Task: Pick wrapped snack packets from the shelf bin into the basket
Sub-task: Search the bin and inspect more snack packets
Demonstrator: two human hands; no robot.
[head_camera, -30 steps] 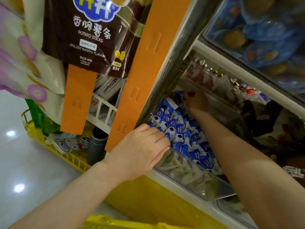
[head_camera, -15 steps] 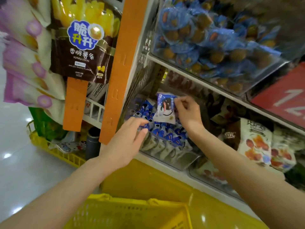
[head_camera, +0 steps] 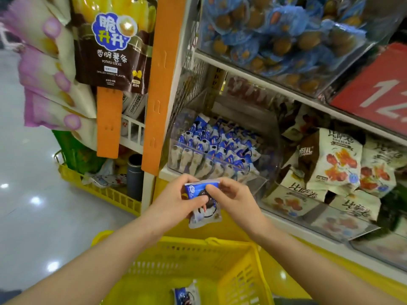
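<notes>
A blue and white snack packet [head_camera: 203,213] hangs in front of the shelf edge, above the yellow basket [head_camera: 239,276]. My left hand [head_camera: 176,202] grips its left side and my right hand [head_camera: 233,198] pinches its upper right part. Behind my hands, the clear shelf bin [head_camera: 267,130] holds several packets of the same kind, standing in rows. One more blue and white packet [head_camera: 186,294] lies on the basket floor.
An orange strip [head_camera: 161,84] hung with potato stick bags runs down left of the bin. Bins of other snack bags [head_camera: 337,164] stand to the right, and blue wrapped snacks [head_camera: 275,29] fill the shelf above. A second yellow basket [head_camera: 103,192] sits on the floor at left.
My right hand pulled a packet out of the bin and brought it down in front of the shelf. My left hand left the bin's edge and took hold of the same packet.
</notes>
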